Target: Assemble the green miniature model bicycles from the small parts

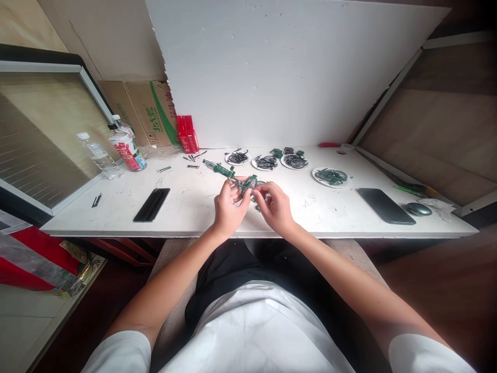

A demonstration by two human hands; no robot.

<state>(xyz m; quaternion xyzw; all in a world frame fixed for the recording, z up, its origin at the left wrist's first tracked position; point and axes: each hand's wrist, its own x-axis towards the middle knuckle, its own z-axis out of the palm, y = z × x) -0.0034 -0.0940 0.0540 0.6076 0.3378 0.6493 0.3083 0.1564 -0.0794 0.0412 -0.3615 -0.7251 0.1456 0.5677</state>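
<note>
Near the front middle of the white table [194, 207], my left hand [230, 207] is closed on a green and black model assembly [221, 170], whose long narrow end points up and to the left. My right hand [275, 208] touches the right end of that assembly, thumb and index finger pinched together at its edge; whatever small piece lies between them is too small to make out. Small dark parts [258, 208] lie on the table between the two hands, partly covered by the fingers.
White plates of dark parts [237, 157], [266, 162], [295, 161] stand behind my hands; a plate of green parts [331, 176] is further right. Phone [152, 205] and bottles [128, 149] are left, a dark flat case [385, 205] and mouse [419, 209] right.
</note>
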